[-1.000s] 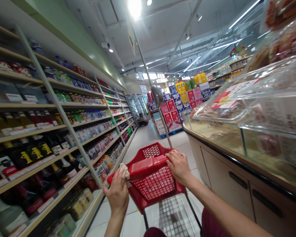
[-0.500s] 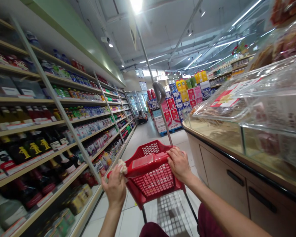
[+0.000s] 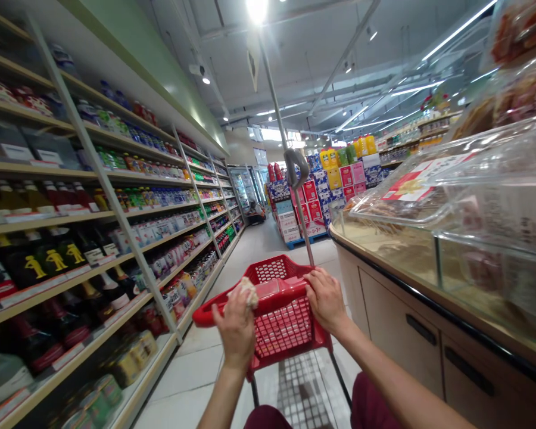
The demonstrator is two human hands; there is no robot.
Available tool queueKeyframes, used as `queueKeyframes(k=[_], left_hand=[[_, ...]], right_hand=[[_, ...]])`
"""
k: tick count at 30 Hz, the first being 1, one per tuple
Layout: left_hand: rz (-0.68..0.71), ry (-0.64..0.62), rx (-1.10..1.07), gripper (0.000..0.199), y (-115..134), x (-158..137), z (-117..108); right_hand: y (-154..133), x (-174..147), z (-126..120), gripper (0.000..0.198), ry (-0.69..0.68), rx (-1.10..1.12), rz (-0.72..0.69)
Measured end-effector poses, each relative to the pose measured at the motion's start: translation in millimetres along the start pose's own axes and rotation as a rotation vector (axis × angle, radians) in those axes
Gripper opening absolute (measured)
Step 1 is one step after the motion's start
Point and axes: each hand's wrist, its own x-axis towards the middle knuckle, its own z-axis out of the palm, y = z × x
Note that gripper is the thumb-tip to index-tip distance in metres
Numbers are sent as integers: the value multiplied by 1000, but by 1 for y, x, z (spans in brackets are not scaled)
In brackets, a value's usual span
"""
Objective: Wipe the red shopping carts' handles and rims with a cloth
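Observation:
A red plastic shopping cart [image 3: 282,336] with a lattice basket stands in front of my knees, a grey pole [image 3: 300,220] rising from its far side. My left hand [image 3: 237,326] is closed on a crumpled whitish cloth [image 3: 249,292], pressed against the cart's red handle [image 3: 221,304] left of its middle. Around the right end of that handle wraps my right hand [image 3: 325,300], its fingers closed over the top. The cloth is partly hidden behind my left fingers.
Shelves of bottles and cans [image 3: 161,196] line the left side. A wooden counter [image 3: 397,322] with clear plastic food boxes [image 3: 424,179] borders the right. Stacked cartons [image 3: 310,199] stand ahead on a blue pallet. Far down the tiled aisle [image 3: 250,244] is a low dark shape [image 3: 254,214].
My left hand has slid the cloth rightward along the handle, from its left end towards the middle, baring that end. My right hand keeps its hold.

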Motion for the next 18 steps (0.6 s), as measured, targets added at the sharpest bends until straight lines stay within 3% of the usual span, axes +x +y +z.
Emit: queueKeyframes(k=[1,3,5,7,9,12,14,16,18], left_hand=[[91,-65,-36,34,18,4,4],[185,-66,-80,32,45,11,10],[207,-50,-89,30,47,11,9],[149,-31,-61,30,30,8,4],[7,5,-14,30,13,6,0],[-77,-20,-8,31,24,10,3],[89,-104,-68,32,50,14,11],[226,-105,-107,31,68,15,17],[257,-80,-109,31,64,12,16]], right_hand=[[0,-1,0,27,4,-5,-12],[1,-1,-2,27,1,-18,-29],[3,0,-4,26,-9,-28,-26],[4,1,-5,27,-25,-25,-18],[2,1,-3,27,-24,-12,-5],[-1,-1,0,30,0,3,8],[-1,-2,1,31,4,1,-9],[1,-2,0,31,-12,-8,-33],[5,-1,-2,32,-36,-9,-41]])
